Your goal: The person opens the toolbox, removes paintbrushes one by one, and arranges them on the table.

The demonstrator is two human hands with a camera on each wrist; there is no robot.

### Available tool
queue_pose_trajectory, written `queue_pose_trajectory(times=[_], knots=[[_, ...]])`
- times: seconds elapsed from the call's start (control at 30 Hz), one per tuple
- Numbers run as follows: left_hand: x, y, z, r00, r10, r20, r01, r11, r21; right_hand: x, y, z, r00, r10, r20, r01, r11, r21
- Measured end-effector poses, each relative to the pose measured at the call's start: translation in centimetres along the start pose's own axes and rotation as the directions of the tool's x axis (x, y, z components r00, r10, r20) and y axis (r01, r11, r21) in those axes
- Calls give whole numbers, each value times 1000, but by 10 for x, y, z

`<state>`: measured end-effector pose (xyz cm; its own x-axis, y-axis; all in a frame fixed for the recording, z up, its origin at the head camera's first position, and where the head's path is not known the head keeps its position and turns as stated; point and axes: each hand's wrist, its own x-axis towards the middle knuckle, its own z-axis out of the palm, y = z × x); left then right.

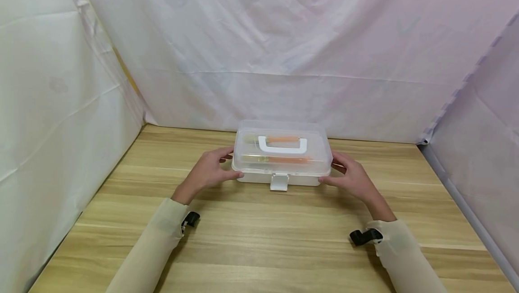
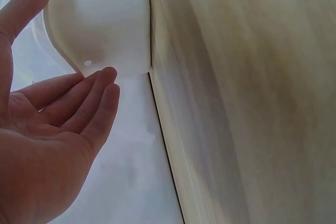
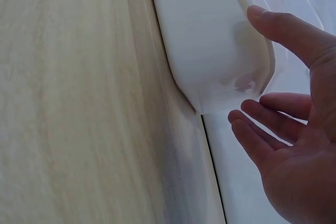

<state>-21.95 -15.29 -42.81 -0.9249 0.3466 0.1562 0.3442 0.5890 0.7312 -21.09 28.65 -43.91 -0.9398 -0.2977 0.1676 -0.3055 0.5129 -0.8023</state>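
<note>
A clear-lidded storage box (image 1: 247,148) with a white base sits on the table near the back wall. A white handle (image 1: 283,149) lies on its lid, and a white latch flap (image 1: 279,182) juts out at the front. Orange sticks resembling paintbrushes (image 1: 288,159) show through the lid, blurred. My left hand (image 1: 208,169) is at the box's left end, thumb by the front corner and loosely extended fingers by the rear corner. My right hand (image 1: 352,176) mirrors it at the right end, fingers (image 3: 275,119) spread and relaxed. Firm contact is hard to tell.
The wood-grain table (image 1: 259,239) runs back to a pale cloth wall (image 1: 259,45). More cloth hangs at the left (image 1: 56,94) and right (image 1: 482,112) sides. Black straps (image 1: 365,237) stick out at both sleeve cuffs.
</note>
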Motion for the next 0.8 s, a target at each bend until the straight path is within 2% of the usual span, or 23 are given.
queue_pose_trajectory(times=[0.8], knots=[[-2,2,-1,1000,3,-11,-2,999,49,0,-2,-1,1000,8,-10,-8,1000,6]])
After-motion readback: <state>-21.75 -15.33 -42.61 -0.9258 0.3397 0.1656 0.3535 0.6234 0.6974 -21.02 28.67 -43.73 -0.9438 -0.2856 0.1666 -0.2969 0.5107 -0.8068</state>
